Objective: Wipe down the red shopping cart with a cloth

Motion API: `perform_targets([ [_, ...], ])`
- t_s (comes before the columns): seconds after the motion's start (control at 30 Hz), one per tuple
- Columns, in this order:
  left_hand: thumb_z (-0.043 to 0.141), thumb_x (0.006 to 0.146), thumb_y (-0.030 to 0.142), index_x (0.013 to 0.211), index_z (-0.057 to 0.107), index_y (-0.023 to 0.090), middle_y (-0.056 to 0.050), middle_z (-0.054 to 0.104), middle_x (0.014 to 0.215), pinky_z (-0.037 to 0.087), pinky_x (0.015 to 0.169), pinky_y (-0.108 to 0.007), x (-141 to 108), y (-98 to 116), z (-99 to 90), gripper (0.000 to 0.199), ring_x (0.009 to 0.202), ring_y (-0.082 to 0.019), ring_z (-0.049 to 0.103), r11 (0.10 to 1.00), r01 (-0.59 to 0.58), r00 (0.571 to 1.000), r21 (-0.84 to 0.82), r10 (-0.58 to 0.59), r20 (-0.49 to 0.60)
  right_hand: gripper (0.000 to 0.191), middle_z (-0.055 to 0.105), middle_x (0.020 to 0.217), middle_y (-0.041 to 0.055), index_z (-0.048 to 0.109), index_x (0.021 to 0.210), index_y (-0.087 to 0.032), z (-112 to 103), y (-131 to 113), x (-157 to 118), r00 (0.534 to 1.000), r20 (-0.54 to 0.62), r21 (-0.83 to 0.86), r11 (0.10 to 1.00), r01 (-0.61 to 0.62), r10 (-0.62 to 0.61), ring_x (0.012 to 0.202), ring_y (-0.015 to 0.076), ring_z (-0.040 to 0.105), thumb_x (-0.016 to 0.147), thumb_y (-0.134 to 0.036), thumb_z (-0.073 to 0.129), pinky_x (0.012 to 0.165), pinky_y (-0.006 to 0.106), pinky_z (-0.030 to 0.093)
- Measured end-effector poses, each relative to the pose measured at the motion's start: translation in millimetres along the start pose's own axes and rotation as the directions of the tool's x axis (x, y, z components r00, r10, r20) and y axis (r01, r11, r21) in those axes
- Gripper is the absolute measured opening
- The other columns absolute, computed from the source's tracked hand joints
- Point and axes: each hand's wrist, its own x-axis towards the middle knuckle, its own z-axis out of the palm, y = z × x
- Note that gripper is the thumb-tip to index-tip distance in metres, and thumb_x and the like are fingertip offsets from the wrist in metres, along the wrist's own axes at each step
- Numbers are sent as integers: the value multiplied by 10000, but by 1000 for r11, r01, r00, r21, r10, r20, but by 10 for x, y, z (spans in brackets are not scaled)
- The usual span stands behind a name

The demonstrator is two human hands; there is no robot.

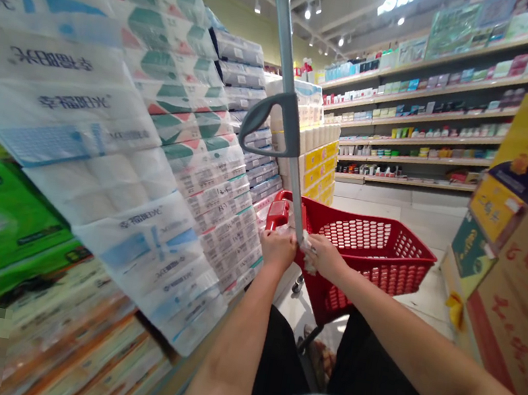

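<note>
Toilet paper packs (pixel 104 132) stand in a high stack at left. The left hand (pixel 278 248) is closed at the red cart's handle (pixel 278 215), and the right hand (pixel 325 258) is closed around the foot of a grey pole (pixel 287 87). The cart (pixel 366 216) stands in front of the person, and goods shelves (pixel 418 138) stand further away at right.

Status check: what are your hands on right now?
Left hand, right hand gripping at the foot of the grey pole on the red shopping cart. Toilet-roll packs stacked close on the left.
</note>
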Motion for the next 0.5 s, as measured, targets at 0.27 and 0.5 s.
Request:
perform_targets([
  [0.27,428,918,309,752,733,204,-92,712,735,308,882,-408,17,-10,56,362,816,-226,619,1000,1,999,-18,-2,-53,256,642,1062,103,652,1099,-181,74,79,-103,991,-102,-95,993,77,-87,992,209,581,947,-220,449,898,381,504],
  [0.5,440,914,303,763,737,228,-73,718,737,292,903,-411,29,-3,54,341,846,-226,617,998,20,999,-52,-22,-33,382,541,1263,152,553,1288,-137,74,221,-393,973,29,-369,902,223,-229,1193,244,483,945,-136,386,1034,432,451],
])
